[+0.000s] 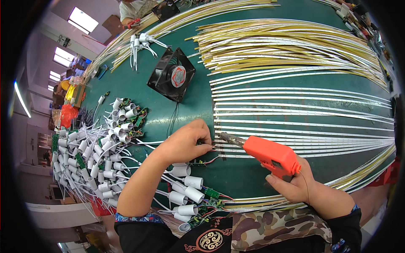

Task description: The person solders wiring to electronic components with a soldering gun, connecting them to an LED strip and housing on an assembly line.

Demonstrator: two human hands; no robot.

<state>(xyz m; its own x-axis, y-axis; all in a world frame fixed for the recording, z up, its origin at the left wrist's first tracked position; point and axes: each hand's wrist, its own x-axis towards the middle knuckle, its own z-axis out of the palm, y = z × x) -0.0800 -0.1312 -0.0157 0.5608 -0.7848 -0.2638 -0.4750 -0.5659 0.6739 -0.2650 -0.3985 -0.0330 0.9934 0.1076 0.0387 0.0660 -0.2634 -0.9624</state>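
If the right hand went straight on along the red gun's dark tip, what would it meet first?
Probably the left hand, its fingers lying just ahead of the red gun's dark tip in this view. Depth is unclear: a low path could brush the ends of the white strips first.

One red soldering gun (270, 155), two black fans (172, 76), dozens of white caps (194, 182), dozens of strips (274, 42).
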